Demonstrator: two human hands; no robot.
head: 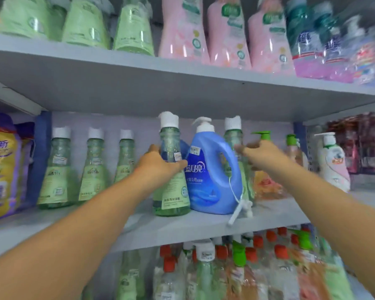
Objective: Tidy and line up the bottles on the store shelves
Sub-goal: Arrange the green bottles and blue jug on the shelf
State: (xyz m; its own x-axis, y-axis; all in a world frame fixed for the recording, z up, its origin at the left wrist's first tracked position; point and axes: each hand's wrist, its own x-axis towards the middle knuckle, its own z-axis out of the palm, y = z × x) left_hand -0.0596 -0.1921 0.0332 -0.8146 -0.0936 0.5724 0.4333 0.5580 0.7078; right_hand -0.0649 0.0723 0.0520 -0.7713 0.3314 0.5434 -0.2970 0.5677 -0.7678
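On the middle shelf (182, 224), the left hand (158, 163) is wrapped around the neck of a green clear bottle with a white cap (171, 169), which stands at the shelf's front edge, touching the blue pump jug (212, 169) on its right. The right hand (262, 154) reaches to a second green bottle (233, 135) behind the jug's handle; its fingers point toward that bottle's neck, but motion blur hides whether they have closed on it, so I cannot tell its grip. Three matching green bottles (93, 167) stand in a row further back on the left, well apart from the held one. A loose white pump head (240, 211) dangles on a cord from the jug and rests on the shelf.

The step in hand looks like pulling the stray green bottles away from the blue jug to join their own kind. Next, the left hand would probably need to carry its bottle leftward and set it upright beside the third of the row, label forward, without knocking the neighbours.
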